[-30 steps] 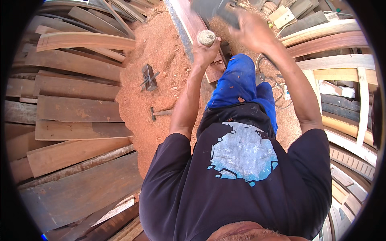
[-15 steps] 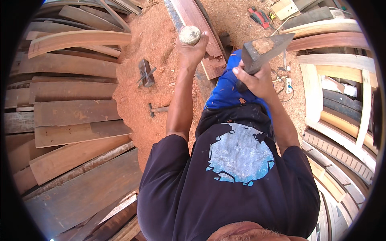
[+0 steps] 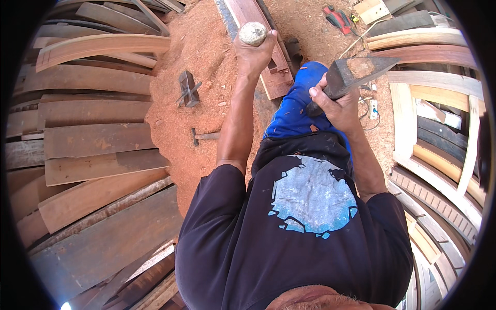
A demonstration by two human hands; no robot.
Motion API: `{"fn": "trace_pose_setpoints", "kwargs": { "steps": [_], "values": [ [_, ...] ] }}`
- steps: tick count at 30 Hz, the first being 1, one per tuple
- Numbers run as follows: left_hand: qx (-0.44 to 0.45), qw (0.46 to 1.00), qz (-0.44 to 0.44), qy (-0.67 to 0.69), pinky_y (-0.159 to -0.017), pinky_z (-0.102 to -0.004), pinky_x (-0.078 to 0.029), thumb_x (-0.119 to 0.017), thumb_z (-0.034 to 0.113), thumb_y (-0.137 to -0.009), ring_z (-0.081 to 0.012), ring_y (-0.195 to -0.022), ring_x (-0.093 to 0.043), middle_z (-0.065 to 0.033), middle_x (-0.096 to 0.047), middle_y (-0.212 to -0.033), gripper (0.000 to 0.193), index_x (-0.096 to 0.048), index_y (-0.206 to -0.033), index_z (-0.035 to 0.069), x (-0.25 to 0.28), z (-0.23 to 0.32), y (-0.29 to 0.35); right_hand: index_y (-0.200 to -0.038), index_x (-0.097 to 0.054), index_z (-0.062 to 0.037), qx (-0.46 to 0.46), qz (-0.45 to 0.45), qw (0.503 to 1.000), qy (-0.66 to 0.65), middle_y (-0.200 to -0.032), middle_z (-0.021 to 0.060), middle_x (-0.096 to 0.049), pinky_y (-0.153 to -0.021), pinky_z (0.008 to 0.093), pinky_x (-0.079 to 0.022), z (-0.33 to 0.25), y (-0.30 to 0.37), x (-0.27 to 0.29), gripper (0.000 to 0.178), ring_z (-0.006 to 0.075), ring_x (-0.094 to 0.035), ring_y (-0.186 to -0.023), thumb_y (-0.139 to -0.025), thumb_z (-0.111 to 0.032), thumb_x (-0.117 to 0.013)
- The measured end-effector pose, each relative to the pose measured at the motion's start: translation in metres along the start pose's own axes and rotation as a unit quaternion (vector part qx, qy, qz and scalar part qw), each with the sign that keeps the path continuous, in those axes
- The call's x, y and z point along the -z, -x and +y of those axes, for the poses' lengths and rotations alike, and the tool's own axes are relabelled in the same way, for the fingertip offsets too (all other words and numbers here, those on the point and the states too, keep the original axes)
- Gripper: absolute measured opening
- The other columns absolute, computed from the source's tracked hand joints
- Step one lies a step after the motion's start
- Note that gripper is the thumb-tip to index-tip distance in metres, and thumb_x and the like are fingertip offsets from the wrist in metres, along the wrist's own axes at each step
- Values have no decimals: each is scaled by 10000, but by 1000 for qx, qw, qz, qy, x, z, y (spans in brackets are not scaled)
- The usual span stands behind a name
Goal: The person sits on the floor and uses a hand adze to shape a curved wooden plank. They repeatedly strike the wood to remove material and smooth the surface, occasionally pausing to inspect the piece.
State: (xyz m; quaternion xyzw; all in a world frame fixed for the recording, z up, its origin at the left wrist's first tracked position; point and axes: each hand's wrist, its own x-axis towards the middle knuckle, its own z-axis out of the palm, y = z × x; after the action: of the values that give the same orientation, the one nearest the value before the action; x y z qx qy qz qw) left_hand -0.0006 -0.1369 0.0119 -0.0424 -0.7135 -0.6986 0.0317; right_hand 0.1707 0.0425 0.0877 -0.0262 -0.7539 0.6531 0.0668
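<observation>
My left hand is closed around an upright chisel, whose round, battered handle end faces up; its blade is hidden below the fist. Under and beside that hand lies a reddish wooden beam with slots cut in it. In my right hand is an axe, its dark wedge-shaped head raised above my blue-clad knee and its thin edge turned to the right. Pale wood shows in the eye of the head. The axe and the chisel are apart.
A wooden hand plane and a hammer lie on the sawdust at left. Stacked boards line the left side, wooden frames the right. A red-and-black power tool and a white socket strip with cords lie beyond my right hand.
The axe has moved right and slightly down, away from the chisel, and its head has turned. My left hand with the chisel has shifted slightly up and right in the picture.
</observation>
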Motion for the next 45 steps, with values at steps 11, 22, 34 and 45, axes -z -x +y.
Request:
{"fn": "trace_pose_setpoints", "kwargs": {
  "steps": [11, 22, 34, 45],
  "values": [
    [-5, 1000, -15, -22, -667, -272, -534, -836, 122, -857, -78, -726, -624, 6, -680, -778, 214, -640, -886, 44, -3, 1, 5, -785, -663, -42, 17, 23, 1000, 8, -666, -16, -633, -589, 293, -473, -6, -2, -3, 174, 83, -585, -619, -902, -108, -772],
    [-8, 999, -25, -26, -658, -275, -529, -824, 114, -857, -84, -717, -631, -4, -684, -773, 203, -641, -888, 33, -6, 4, 10, -774, -659, -40, 20, 17, 999, 18, -660, -12, -628, -583, 294, -464, -4, -2, -2, 191, 83, -573, -614, -902, -120, -776],
    [-84, 996, -29, -13, -650, -270, -525, -811, 99, -876, -80, -692, -636, -4, -697, -767, 186, -651, -905, 8, -12, 17, 30, -893, -713, -22, 88, 66, 990, 85, -758, 43, -711, -653, 344, -537, -40, -22, 5, 172, 159, -679, -696, -891, -172, -798],
    [-120, 992, -46, -6, -682, -272, -540, -803, 97, -879, -99, -718, -667, -33, -724, -798, 170, -676, -929, -5, -18, 18, 41, -1271, -651, -81, 127, -126, 793, 583, -952, 156, -778, -765, 474, -592, -69, -123, 24, 424, 284, -767, -883, -915, -278, -771]
  ]
}}
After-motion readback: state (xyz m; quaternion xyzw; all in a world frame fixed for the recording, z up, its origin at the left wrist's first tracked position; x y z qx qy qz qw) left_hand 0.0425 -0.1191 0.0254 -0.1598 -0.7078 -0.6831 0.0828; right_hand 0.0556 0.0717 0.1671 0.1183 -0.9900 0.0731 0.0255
